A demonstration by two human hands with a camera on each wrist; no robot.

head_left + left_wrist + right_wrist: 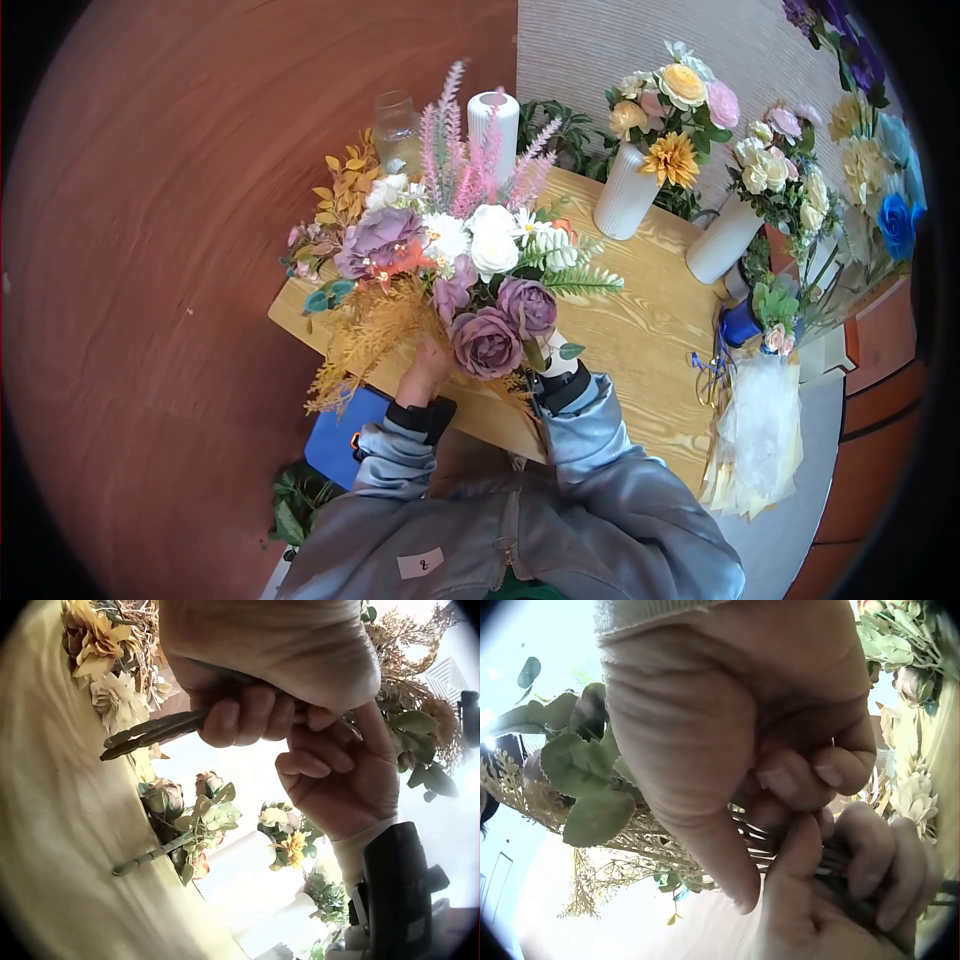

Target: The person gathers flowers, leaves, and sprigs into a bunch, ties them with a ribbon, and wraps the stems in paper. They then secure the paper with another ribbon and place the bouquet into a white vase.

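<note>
A large bouquet of artificial flowers (pixel 490 245) is held upright in front of the body, over the near edge of the table. It has mauve roses, white blooms, pink spikes, fern leaves and tan foliage. My left hand (pixel 427 368) grips the bundled stems, whose ends (pixel 150 735) stick out past its curled fingers in the left wrist view. Just above it on the bundle, my right hand (pixel 705 727) holds the stems between thumb and curled fingers, right against the left hand. Blooms hide much of the right hand in the head view.
Along the wooden table's (pixel 640 330) far side stand white vases (pixel 625 195) with flowers. A loose rose stem (pixel 157 855) lies on the tabletop. At the right are scissors (pixel 708 390) with blue ribbon and sheer wrapping sheets (pixel 765 430). A blue seat (pixel 345 440) stands at lower left.
</note>
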